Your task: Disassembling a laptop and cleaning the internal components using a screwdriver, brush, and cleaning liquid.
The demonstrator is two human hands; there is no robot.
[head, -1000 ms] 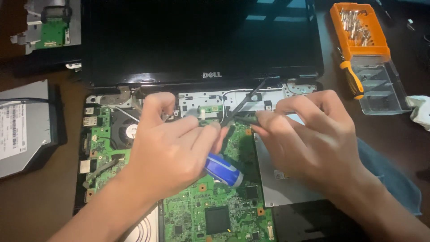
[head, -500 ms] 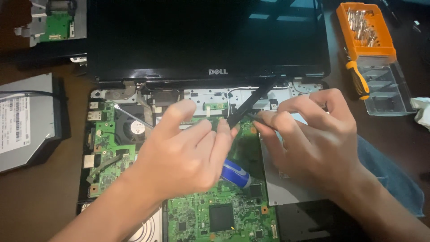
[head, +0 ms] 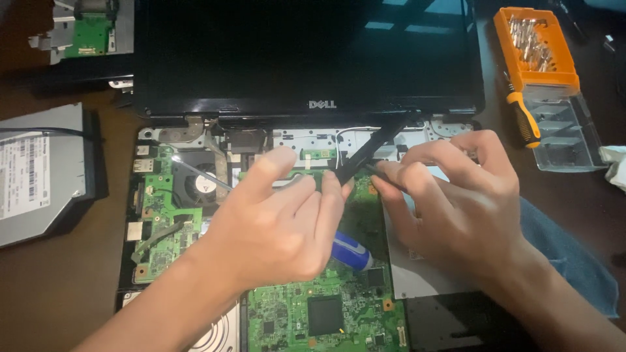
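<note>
- Left hand (head: 280,225) clenched round blue-handled screwdriver (head: 352,251), low over green motherboard (head: 326,306).
- Right hand (head: 456,202) pinched on thin black flat cable (head: 368,151), just below dark laptop screen (head: 306,52).
- Fan (head: 199,186) beside left thumb.
- Orange bit case (head: 535,49) well apart, far right; optical drive (head: 39,173) far left.

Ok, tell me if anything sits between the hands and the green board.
Nothing visible blocks them. The left hand lies over the board, with a blue-handled tool under its palm. The right hand pinches a black strip at the board's top edge.
</note>
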